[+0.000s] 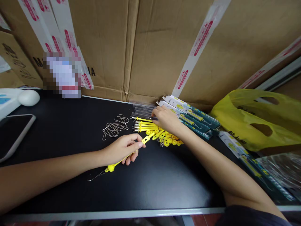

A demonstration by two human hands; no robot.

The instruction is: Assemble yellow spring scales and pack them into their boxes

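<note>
My left hand point(127, 146) is closed around a slim yellow plastic tool point(113, 166) over the table's middle. A thin wire hook point(96, 176) sticks out of its lower end, and a flat yellow tab with holes point(147, 138) shows past the fingertips. Further back, my right hand point(166, 117) has its fingers bent down at clear plastic tubes point(143, 110) and a row of yellow rods point(144, 126) with metal ends. What its fingertips pinch is hidden. Small yellow plastic parts point(168, 138) and a few springs point(161, 143) lie below that hand.
Bent metal wire hooks point(115, 127) are heaped left of the rods. Printed boxes point(188, 114) are stacked behind my right hand, with another box point(254, 166) and a yellow plastic bag point(254, 119) rightward. A phone point(15, 135) lies left; large cartons point(152, 47) wall the back.
</note>
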